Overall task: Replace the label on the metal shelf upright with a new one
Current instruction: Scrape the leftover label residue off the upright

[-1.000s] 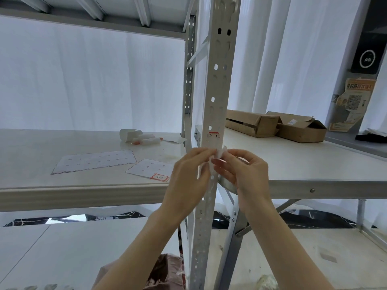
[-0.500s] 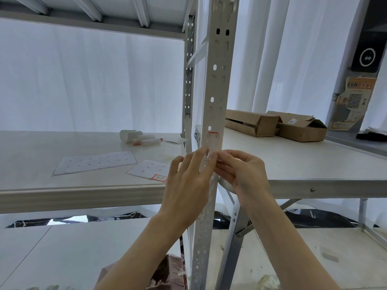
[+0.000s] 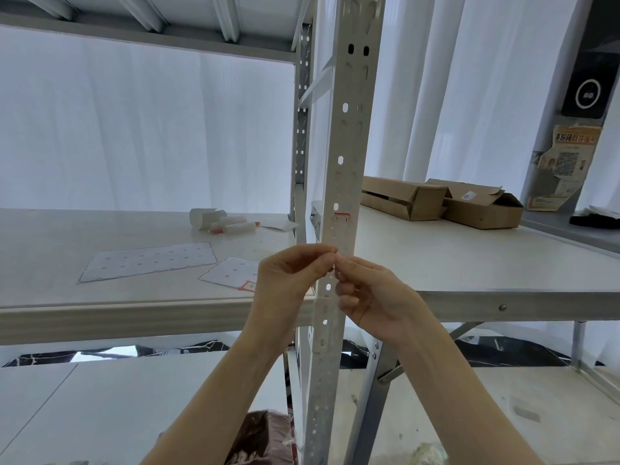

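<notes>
A perforated grey metal upright (image 3: 349, 135) runs down the middle of the view. A small white label with a red top edge (image 3: 342, 219) is stuck on it at shelf height. Just below that label my left hand (image 3: 288, 280) and my right hand (image 3: 372, 293) meet in front of the upright, fingertips pinched together on a small white piece (image 3: 335, 260) that is mostly hidden by the fingers. A label sheet with one red-framed label (image 3: 231, 273) lies on the left shelf close to my left hand.
A larger used label sheet (image 3: 147, 261) and white rolls with a marker (image 3: 221, 223) lie on the left shelf (image 3: 100, 317). Two open cardboard boxes (image 3: 443, 203) stand on the right shelf. A dark bag (image 3: 265, 437) sits below by the upright's foot.
Both hands have dropped slightly and closed together. The left fingers, spread flat against the upright half a second ago, are now curled into a pinch meeting the right fingertips.
</notes>
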